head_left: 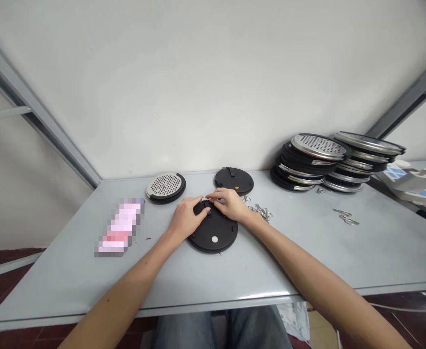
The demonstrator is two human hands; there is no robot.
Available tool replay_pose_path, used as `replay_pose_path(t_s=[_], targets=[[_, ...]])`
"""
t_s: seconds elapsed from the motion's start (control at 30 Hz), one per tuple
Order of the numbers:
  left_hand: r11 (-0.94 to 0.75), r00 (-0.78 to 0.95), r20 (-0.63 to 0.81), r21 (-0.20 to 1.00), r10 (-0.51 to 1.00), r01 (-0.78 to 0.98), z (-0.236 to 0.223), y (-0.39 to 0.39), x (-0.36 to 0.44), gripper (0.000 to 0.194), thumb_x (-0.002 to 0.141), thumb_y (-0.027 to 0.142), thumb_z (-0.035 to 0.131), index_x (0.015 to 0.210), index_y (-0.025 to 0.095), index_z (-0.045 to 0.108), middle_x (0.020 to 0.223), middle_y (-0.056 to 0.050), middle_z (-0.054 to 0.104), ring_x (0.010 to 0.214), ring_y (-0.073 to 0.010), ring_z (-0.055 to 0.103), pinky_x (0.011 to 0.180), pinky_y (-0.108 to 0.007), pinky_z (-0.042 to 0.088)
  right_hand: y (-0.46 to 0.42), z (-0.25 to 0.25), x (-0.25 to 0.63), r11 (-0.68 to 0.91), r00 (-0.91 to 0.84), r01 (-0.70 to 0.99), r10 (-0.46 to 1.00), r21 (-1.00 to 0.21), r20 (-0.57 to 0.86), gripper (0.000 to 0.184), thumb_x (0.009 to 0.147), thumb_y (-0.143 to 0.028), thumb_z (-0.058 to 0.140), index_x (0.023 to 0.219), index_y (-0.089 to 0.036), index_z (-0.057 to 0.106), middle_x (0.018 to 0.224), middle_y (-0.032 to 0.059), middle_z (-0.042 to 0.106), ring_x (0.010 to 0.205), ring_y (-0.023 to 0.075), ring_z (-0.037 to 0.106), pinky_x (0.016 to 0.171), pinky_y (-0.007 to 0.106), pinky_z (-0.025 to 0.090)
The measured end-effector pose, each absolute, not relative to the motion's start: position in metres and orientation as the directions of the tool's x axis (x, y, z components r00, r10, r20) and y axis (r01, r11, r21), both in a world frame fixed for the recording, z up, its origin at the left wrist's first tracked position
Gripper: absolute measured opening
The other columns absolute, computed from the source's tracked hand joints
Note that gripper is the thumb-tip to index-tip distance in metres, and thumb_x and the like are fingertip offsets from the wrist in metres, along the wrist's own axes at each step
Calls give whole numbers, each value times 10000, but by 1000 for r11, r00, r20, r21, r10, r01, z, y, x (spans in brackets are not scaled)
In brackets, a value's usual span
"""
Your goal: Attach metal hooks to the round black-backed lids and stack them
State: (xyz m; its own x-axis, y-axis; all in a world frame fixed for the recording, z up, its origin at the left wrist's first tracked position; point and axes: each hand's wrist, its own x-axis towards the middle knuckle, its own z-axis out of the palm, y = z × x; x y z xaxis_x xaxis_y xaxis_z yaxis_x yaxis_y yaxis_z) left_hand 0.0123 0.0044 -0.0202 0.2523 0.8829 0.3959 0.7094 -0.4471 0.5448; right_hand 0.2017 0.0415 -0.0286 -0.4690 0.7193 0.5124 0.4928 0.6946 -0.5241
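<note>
Both hands, the left hand (pixel 190 213) and the right hand (pixel 229 202), touch the far edge of a black disc (pixel 213 232) between them. Beyond lie a perforated disc (pixel 165 186) and another black disc (pixel 234 180); metal clips (pixel 261 212) sit just right of the right hand, stacked discs (pixel 309 162) farther right.

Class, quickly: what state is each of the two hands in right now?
Left hand: partly curled at the black disc's top edge; firm grip can't be told.
Right hand: curled at the same edge; anything pinched can't be made out.
</note>
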Motion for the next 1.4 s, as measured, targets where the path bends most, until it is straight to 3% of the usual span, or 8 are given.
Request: replay_pose_path(t_s=[0.33, 0.57, 0.8, 1.0, 1.4], targets=[[-486, 261, 448, 518, 855, 703, -21, 4, 12, 317, 798, 252, 676, 1106, 177, 679, 1071, -83, 699, 1018, -246, 631, 916, -393, 502, 40, -27, 203, 712, -511, 512, 702, -481, 496, 358, 795, -50, 538, 1064, -201, 719, 805, 41, 641, 772, 162, 588, 724, 270, 456], [-496, 291, 426, 525, 857, 691, -21, 3, 12, 338, 816, 259, 656, 1134, 144, 670, 1138, -109, 682, 1044, -252, 640, 958, -391, 490, 40, -26, 201, 751, -548, 514, 659, -413, 516, 327, 813, -58, 528, 1031, -193, 731, 802, 54, 625, 759, 160, 575, 702, 266, 452], [-518, 328, 421, 498, 846, 696, -21, 4, 12, 312, 831, 254, 635, 1127, 165, 676, 1121, -104, 690, 1050, -254, 641, 962, -394, 487, 40, -25, 199, 750, -550, 504, 661, -427, 511, 314, 802, -46, 532, 986, -189, 743, 790, 53, 619, 737, 154, 578, 685, 255, 451], [-489, 308, 395, 529, 865, 694, -19, 5, 13, 297, 817, 251, 655, 1100, 171, 690, 1121, -100, 687, 1024, -245, 647, 932, -390, 503, 41, -26, 200, 743, -553, 520, 669, -421, 497, 339, 790, -38, 525, 996, -199, 741, 787, 45, 607, 728, 149, 569, 682, 250, 442], [-443, 294, 332, 621, 896, 647, -20, 6, 13, 342, 822, 253, 641, 1142, 133, 666, 1213, -105, 644, 1142, -239, 604, 1039, -379, 447, 42, -27, 199, 751, -556, 505, 660, -426, 505, 335, 786, -32, 515, 962, -193, 751, 755, 40, 586, 699, 142, 550, 658, 243, 426]])
